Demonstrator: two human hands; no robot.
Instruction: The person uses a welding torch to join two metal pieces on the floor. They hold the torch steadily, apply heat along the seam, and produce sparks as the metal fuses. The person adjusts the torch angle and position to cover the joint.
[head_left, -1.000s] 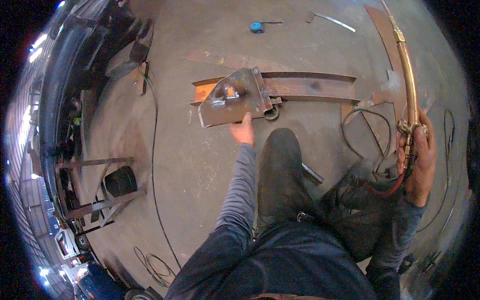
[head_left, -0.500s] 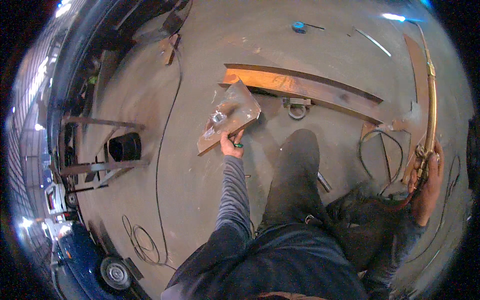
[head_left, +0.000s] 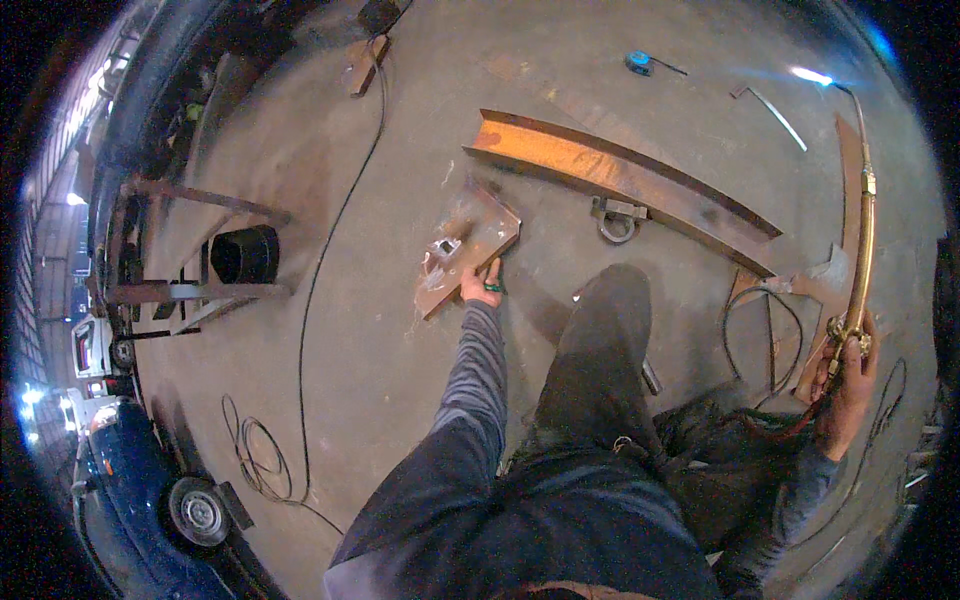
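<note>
My left hand (head_left: 483,284) is closed on the near edge of a rusty steel angle piece (head_left: 492,243), with a small green thing (head_left: 495,288) showing at the fingers. The steel piece has a square hole and pale marks on its face. On the right, my right hand (head_left: 850,375) is wrapped round the valve end of a long brass gas torch (head_left: 864,235). The torch points away from me, and a bright bluish-white flame (head_left: 812,75) burns at its bent tip, well apart from the steel piece.
A rusty steel beam (head_left: 620,175) lies ahead, with a metal clamp-like ring (head_left: 617,222) beside it. Farther off are a blue tape measure (head_left: 639,63) and a thin metal square (head_left: 777,118). Cables (head_left: 318,290) cross the floor; a steel frame (head_left: 200,292) stands left.
The steel piece in my left hand has come away from the beam and tilted, so a gap now shows between them. My right hand still holds the lit torch. The view has shifted slightly.
</note>
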